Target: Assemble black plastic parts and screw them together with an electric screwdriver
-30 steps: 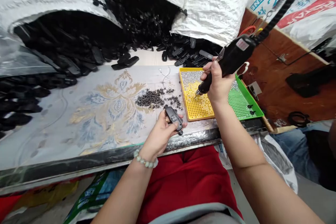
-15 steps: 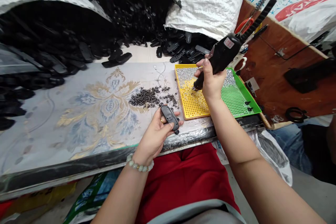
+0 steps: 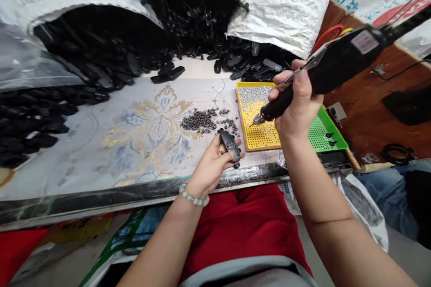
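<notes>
Just past my left hand (image 3: 212, 163), which grips a small black part (image 3: 230, 145), sits a yellow tray (image 3: 261, 141) of screws (image 3: 251, 95). My right hand (image 3: 298, 107) is wrapped round the screwdriver (image 3: 333, 65), its tip over that tray, not yet touching the part.

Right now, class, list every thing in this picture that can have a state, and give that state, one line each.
left hand: fingers closed around black part.
right hand: gripping electric screwdriver, tilted, tip down over yellow tray.
yellow tray: silver screws heaped at far end.
green tray: mostly bare, a few black bits.
dark screws: loose pile on cloth.
white sacks: open, black pieces spilling out.
</notes>
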A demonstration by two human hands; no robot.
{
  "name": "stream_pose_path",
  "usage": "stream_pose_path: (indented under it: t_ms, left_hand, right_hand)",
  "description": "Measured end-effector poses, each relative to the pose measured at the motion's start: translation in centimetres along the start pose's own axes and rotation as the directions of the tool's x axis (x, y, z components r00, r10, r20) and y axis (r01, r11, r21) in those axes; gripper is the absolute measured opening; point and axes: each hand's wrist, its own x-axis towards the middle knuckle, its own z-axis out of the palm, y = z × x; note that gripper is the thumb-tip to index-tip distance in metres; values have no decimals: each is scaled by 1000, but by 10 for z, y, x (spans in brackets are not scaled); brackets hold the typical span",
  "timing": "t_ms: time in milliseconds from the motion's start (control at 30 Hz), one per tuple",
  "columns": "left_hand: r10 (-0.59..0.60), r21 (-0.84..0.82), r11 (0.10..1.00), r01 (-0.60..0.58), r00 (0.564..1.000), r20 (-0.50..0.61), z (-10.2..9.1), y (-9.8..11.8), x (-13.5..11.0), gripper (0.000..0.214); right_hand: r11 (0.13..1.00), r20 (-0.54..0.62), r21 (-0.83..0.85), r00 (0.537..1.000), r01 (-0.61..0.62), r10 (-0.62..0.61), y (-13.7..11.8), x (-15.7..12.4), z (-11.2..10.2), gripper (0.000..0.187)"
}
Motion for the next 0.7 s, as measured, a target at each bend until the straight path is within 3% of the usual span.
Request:
stream_pose_path:
  t_ms: [100, 233, 433, 700]
  left_hand:
    - [-1, -5, 1000, 1, 1000, -6, 1, 0, 0, 43]
    - [14, 19, 1000, -13, 1000, -23, 2, 0, 0, 46]
    - [21, 1, 1000, -21, 999, -34, 3, 0, 1, 50]
    - [49, -1, 999, -49, 996, -71, 3, -6, 4, 40]
  right_hand:
    - [991, 119, 100, 990, -92, 80, -20, -24, 16, 20]
    - [983, 225, 107, 967, -148, 121, -23, -44, 30, 27]
    - [963, 247, 174, 956, -206, 160, -12, -49, 34, 23]
    - [949, 269, 104, 927, -298, 261, -5, -69, 35, 24]
